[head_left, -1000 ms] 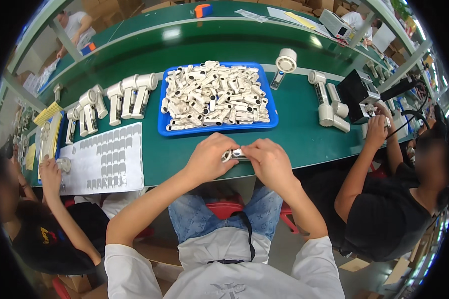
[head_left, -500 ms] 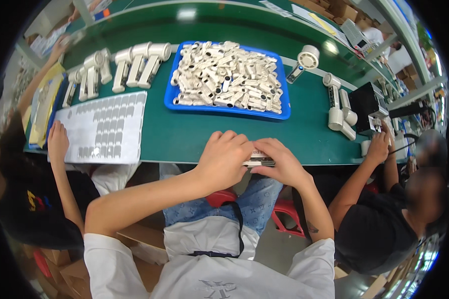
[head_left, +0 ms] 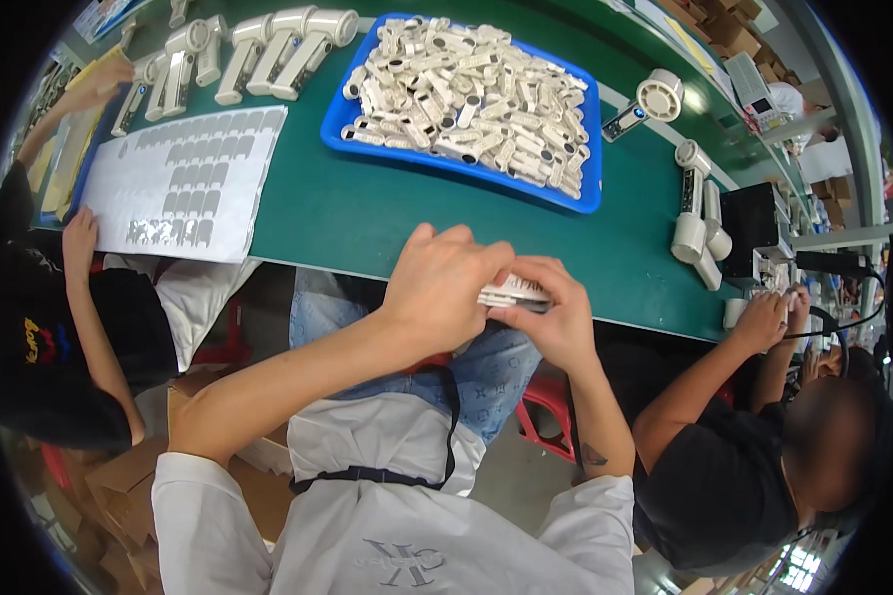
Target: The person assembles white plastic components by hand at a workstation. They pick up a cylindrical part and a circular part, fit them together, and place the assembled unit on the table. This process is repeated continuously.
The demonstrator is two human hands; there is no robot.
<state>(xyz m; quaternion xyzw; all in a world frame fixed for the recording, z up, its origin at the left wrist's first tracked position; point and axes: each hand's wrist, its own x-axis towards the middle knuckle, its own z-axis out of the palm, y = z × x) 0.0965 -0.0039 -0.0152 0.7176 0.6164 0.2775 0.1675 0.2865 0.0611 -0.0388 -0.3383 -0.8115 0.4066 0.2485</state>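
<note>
Fingers narrow, your left hand point(head_left: 446, 290) and right hand point(head_left: 554, 313) pinch what's probably a white handle casing point(head_left: 514, 292), blue tray point(head_left: 589, 192) at twelve o'clock!

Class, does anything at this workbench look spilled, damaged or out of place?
Nothing stands out. The white parts are jumbled but heaped inside the blue tray, with none visibly spilled beside it. The left hand and right hand partly cover the white piece, so damage there can't be judged.

A black device point(head_left: 747, 223) stands on the table point(head_left: 337, 216).
</note>
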